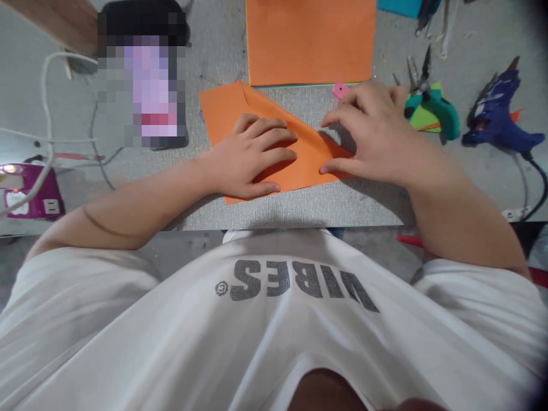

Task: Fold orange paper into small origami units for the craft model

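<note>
A sheet of orange paper (220, 120) lies on the grey table in front of me, its upper right part folded over along a slanting edge. My left hand (252, 154) rests flat on the paper with its fingers spread. At the paper's right corner is my right hand (372, 131), thumb and forefinger apart. Its thumb touches the lower edge, while the forefinger is beside the slanting edge. Part of that corner is hidden by the right hand. Just above the right hand sits a small pink piece with a hole (340, 90).
A stack of orange sheets (310, 43) lies farther back. To the right are teal-handled pliers (445, 117) over green paper scraps and a blue glue gun (496, 114) with a cord. On the left are a blurred phone (154, 85), white cables and a purple power strip (40, 182). Another person's arm (64, 23) reaches in.
</note>
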### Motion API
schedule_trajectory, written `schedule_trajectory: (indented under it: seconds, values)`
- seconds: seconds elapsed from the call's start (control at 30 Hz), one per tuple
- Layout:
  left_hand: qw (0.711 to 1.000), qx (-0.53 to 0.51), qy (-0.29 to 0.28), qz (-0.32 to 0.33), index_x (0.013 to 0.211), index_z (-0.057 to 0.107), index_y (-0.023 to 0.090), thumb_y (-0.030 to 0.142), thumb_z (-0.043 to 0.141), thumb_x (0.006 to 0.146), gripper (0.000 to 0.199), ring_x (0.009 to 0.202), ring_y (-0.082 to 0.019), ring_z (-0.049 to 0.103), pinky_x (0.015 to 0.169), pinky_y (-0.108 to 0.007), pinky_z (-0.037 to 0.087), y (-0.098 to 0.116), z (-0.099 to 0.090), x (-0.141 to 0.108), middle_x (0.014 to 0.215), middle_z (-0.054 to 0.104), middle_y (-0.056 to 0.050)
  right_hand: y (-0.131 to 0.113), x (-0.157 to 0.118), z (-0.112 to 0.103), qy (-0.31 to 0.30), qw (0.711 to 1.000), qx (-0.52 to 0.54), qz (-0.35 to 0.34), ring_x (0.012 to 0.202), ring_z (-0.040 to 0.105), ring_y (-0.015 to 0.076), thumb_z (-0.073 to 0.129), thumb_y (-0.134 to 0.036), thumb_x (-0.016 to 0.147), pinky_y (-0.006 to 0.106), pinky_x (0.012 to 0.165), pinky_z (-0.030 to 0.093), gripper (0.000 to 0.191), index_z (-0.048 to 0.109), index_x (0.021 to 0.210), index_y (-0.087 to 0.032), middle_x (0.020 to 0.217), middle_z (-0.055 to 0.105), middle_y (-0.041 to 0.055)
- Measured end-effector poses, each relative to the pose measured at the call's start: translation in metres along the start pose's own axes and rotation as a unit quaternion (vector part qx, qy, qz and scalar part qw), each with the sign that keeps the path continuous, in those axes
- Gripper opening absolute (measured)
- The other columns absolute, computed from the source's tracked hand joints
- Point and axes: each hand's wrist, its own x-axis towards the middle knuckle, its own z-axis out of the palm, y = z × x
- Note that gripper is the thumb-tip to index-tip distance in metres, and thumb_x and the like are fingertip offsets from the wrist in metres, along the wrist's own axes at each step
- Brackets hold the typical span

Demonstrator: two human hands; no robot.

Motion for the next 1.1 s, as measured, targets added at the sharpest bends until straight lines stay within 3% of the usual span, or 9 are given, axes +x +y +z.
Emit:
schedule_trajectory:
  seconds: [0.07,0.17,0.27,0.33,0.5,0.73,0.83,1.0,1.1]
  values:
    - [1.0,0.002,-0.001,0.004,0.157,0.072,0.03,0.11,0.039,0.105,0.101,0.171,-0.052,0.049,0.143,-0.086,0.03,-0.001,0.001,0.0,0.181,0.065,-0.017,-0.002,0.004,0.01,0.019,0.998,0.008,-0.055,0.166,0.052,0.0562,0.078,-0.067,0.108,0.077,0.13,0.035,0.055,0.071,0.157,-0.041,0.179,0.06,0.0139]
    - [1.0,0.007,-0.005,0.012,0.161,0.07,0.028,0.109,0.042,0.105,0.102,0.171,-0.053,0.048,0.142,-0.088,0.031,-0.004,0.001,0.0,0.184,0.062,-0.017,-0.001,0.011,0.031,0.036,0.987,0.008,-0.158,0.155,0.066,0.046,0.059,-0.053,0.122,0.072,0.129,0.042,0.031,0.081,0.138,-0.037,0.162,0.077,0.0081]
    - [0.999,0.02,-0.014,0.024,0.165,0.069,0.028,0.105,0.046,0.107,0.1,0.171,-0.052,0.048,0.141,-0.087,0.032,-0.005,0.0,0.0,0.188,0.06,-0.018,-0.003,0.017,0.048,0.06,0.974,0.001,-0.218,0.144,0.075,0.0366,0.046,-0.039,0.128,0.063,0.123,0.053,0.038,0.084,0.127,-0.031,0.14,0.085,0.0072]
    - [0.999,0.029,-0.008,0.027,0.166,0.07,0.027,0.102,0.043,0.109,0.098,0.172,-0.052,0.05,0.141,-0.086,0.033,-0.003,0.0,-0.001,0.188,0.061,-0.019,-0.005,0.019,0.053,0.08,0.968,-0.008,-0.239,0.14,0.078,0.0342,0.045,-0.035,0.129,0.059,0.119,0.059,0.039,0.084,0.127,-0.031,0.136,0.087,0.0071]
    - [0.998,0.049,0.024,0.013,0.176,0.064,0.028,0.096,0.043,0.114,0.094,0.178,-0.051,0.051,0.149,-0.08,0.028,0.0,0.006,-0.005,0.193,0.055,-0.02,0.0,0.02,0.056,0.098,0.961,0.0,-0.259,0.144,0.08,0.0382,0.054,-0.033,0.127,0.063,0.118,0.066,0.032,0.084,0.134,-0.028,0.152,0.085,0.014]
    - [0.995,0.093,-0.01,-0.045,0.194,0.041,0.019,0.093,0.068,0.106,0.119,0.194,-0.056,0.023,0.157,-0.079,0.015,0.001,0.002,-0.005,0.207,0.023,-0.028,0.015,0.023,0.066,0.11,0.955,-0.009,-0.275,0.167,0.07,0.0404,0.066,-0.031,0.122,0.071,0.141,0.053,0.032,0.082,0.149,-0.025,0.178,0.073,0.0189]
    - [0.991,0.095,-0.012,-0.09,0.191,0.048,0.019,0.1,0.07,0.102,0.122,0.195,-0.055,0.022,0.158,-0.077,0.017,0.003,-0.003,-0.003,0.207,0.022,-0.028,0.017,0.023,0.067,0.1,0.959,-0.003,-0.266,0.17,0.067,0.0397,0.065,-0.031,0.122,0.071,0.142,0.051,0.036,0.081,0.154,-0.027,0.181,0.071,0.0179]
    - [0.976,0.099,0.014,-0.193,0.182,0.056,0.016,0.087,0.072,0.108,0.103,0.196,-0.049,0.022,0.159,-0.073,0.019,0.005,-0.008,0.002,0.206,0.026,-0.028,0.014,0.025,0.065,0.085,0.962,0.001,-0.26,0.169,0.069,0.0412,0.066,-0.031,0.122,0.071,0.141,0.051,0.038,0.082,0.156,-0.025,0.178,0.073,0.0187]
    - [0.966,0.099,0.019,-0.238,0.187,0.049,0.013,0.088,0.079,0.102,0.117,0.196,-0.052,0.02,0.16,-0.073,0.016,0.007,-0.012,0.003,0.206,0.024,-0.029,0.015,0.026,0.063,0.08,0.962,-0.012,-0.26,0.17,0.068,0.0405,0.064,-0.031,0.123,0.07,0.141,0.053,0.039,0.08,0.157,-0.024,0.182,0.07,0.0199]
